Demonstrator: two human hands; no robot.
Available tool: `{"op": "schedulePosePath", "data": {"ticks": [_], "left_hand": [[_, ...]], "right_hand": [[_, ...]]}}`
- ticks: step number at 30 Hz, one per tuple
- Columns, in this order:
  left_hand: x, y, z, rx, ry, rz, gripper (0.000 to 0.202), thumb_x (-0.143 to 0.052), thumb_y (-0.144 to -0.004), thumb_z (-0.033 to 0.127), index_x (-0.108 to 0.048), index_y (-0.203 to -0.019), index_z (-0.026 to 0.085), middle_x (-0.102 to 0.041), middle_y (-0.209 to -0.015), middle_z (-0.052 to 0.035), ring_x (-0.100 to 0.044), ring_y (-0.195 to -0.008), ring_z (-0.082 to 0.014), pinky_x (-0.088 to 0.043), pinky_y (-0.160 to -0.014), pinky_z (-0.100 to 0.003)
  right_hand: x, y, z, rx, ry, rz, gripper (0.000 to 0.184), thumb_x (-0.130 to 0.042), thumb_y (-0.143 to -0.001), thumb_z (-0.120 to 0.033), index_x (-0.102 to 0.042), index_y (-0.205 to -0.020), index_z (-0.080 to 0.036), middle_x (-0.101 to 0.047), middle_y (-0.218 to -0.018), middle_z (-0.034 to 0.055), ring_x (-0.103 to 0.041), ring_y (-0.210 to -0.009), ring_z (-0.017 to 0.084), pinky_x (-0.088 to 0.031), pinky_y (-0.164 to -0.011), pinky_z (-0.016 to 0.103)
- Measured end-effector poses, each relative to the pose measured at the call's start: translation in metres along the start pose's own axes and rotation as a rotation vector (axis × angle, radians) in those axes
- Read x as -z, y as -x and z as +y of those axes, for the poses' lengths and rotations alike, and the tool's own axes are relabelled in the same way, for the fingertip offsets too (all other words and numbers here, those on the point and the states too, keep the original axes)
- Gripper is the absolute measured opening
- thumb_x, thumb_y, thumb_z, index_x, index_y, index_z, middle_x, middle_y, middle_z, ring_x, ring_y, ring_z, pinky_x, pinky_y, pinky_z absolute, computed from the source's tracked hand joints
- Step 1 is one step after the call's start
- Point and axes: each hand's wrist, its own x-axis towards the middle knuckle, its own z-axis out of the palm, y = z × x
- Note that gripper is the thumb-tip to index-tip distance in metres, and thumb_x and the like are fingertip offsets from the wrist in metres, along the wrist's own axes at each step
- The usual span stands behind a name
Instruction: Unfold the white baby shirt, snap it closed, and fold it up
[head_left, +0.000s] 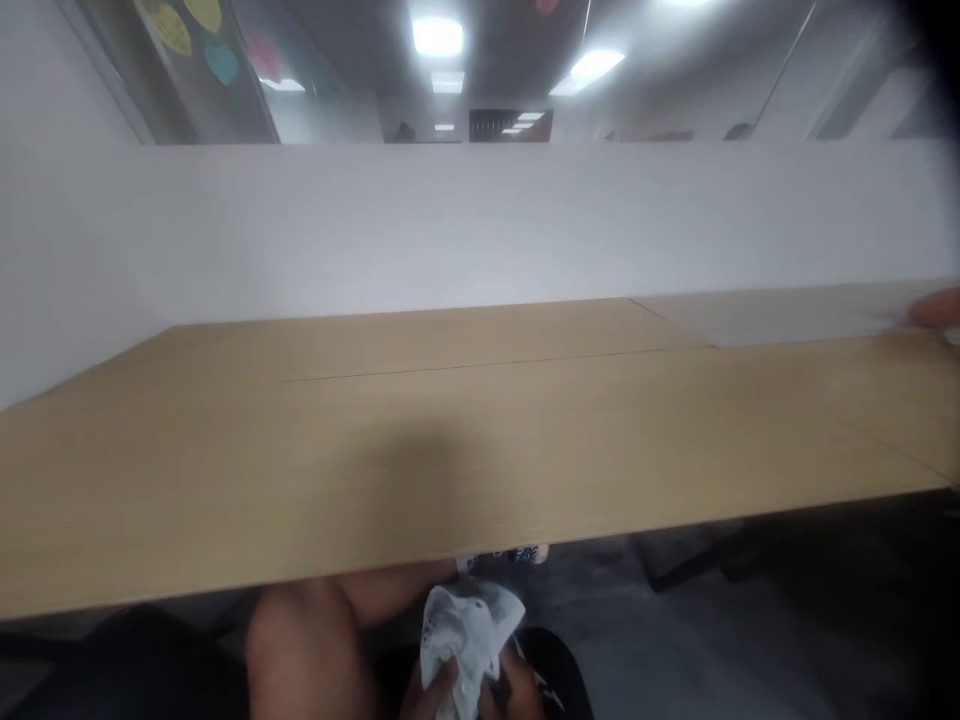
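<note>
White crumpled sheet (pixel 466 632): light, soft, tearable, we judge; hold by lower folds, where left fingers (pixel 441 684) and right fingers (pixel 517 684) curl tight.

Wood tbl (pixel 600 430), white wall (pixel 450 225) behind, ceiling lts (pixel 437 37) abv

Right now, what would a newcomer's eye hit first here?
The pale wooden table spanning the view, with a dark shadow on its near part. Then the crumpled white item below the table's near edge, held between left hand and right hand; its material is unclear. Up top, above the white wall, bright ceiling lights.
</note>
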Motion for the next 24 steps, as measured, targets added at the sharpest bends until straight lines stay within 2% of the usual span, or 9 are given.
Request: {"op": "schedulePosePath", "data": {"ticks": [4, 6, 8, 14, 17, 21, 24], "left_hand": [[0.008, 0.0, -0.01, 0.046, 0.044, -0.096, 0.079, -0.092, -0.055, 0.035, -0.055, -0.12, 0.012, -0.07, -0.104, -0.0139, -0.068, -0.098, -0.0313, -0.053, -0.084, -0.035], [0.009, -0.002, -0.018, 0.016, -0.012, -0.139, 0.073, -0.088, -0.062, 0.033, -0.052, -0.122, 0.012, -0.07, -0.103, -0.0131, -0.069, -0.092, -0.0285, -0.053, -0.082, -0.034], [0.01, -0.005, -0.023, -0.03, -0.093, -0.153, 0.07, -0.088, -0.062, 0.033, -0.052, -0.118, 0.011, -0.07, -0.101, -0.0125, -0.068, -0.087, -0.0269, -0.053, -0.08, -0.035], [0.007, -0.006, -0.031, -0.245, -0.188, 0.044, 0.076, -0.088, -0.054, 0.042, -0.053, -0.113, 0.009, -0.07, -0.099, -0.0126, -0.067, -0.092, -0.0303, -0.053, -0.08, -0.035], [-0.003, -0.003, -0.029, -0.282, -0.166, 0.044, 0.083, -0.088, -0.049, 0.04, -0.051, -0.115, 0.008, -0.07, -0.101, -0.0148, -0.067, -0.094, -0.0323, -0.053, -0.081, -0.037], [-0.01, 0.003, -0.021, -0.181, -0.157, 0.016, 0.088, -0.088, -0.051, 0.045, -0.048, -0.12, 0.009, -0.069, -0.106, -0.0158, -0.066, -0.099, -0.0327, -0.053, -0.083, -0.036], [-0.008, 0.007, -0.014, -0.124, -0.189, -0.032, 0.089, -0.087, -0.053, 0.047, -0.049, -0.125, 0.008, -0.067, -0.114, -0.0179, -0.063, -0.11, -0.0346, -0.052, -0.091, -0.037]], "right_hand": [[0.014, 0.003, -0.014, 0.106, 0.004, -0.012, 0.032, -0.05, -0.088, -0.025, -0.071, -0.108, -0.012, -0.07, -0.103, 0.0129, -0.067, -0.094, 0.021, -0.051, -0.086, 0.025], [0.023, 0.004, -0.019, 0.142, 0.028, -0.004, 0.026, -0.05, -0.088, -0.021, -0.071, -0.102, -0.012, -0.07, -0.098, 0.0122, -0.067, -0.089, 0.019, -0.051, -0.083, 0.024], [0.03, 0.004, -0.022, 0.186, 0.065, 0.014, 0.024, -0.051, -0.087, -0.018, -0.071, -0.099, -0.013, -0.07, -0.093, 0.011, -0.066, -0.087, 0.019, -0.052, -0.084, 0.025], [0.031, 0.008, -0.017, 0.26, 0.11, 0.047, 0.036, -0.05, -0.085, -0.016, -0.07, -0.115, -0.015, -0.068, -0.11, 0.0119, -0.065, -0.104, 0.021, -0.049, -0.095, 0.027], [0.03, 0.009, -0.004, 0.255, 0.189, 0.053, 0.037, -0.048, -0.086, -0.016, -0.07, -0.116, -0.013, -0.069, -0.11, 0.0123, -0.066, -0.103, 0.021, -0.05, -0.094, 0.026], [0.017, 0.008, 0.032, 0.248, 0.22, 0.181, 0.039, -0.048, -0.092, -0.032, -0.07, -0.116, -0.01, -0.07, -0.108, 0.0155, -0.069, -0.099, 0.024, -0.054, -0.088, 0.029], [-0.004, 0.009, 0.061, 0.061, 0.14, 0.271, 0.052, -0.046, -0.093, -0.046, -0.068, -0.119, -0.007, -0.067, -0.115, 0.0191, -0.067, -0.103, 0.027, -0.055, -0.087, 0.032]]}}
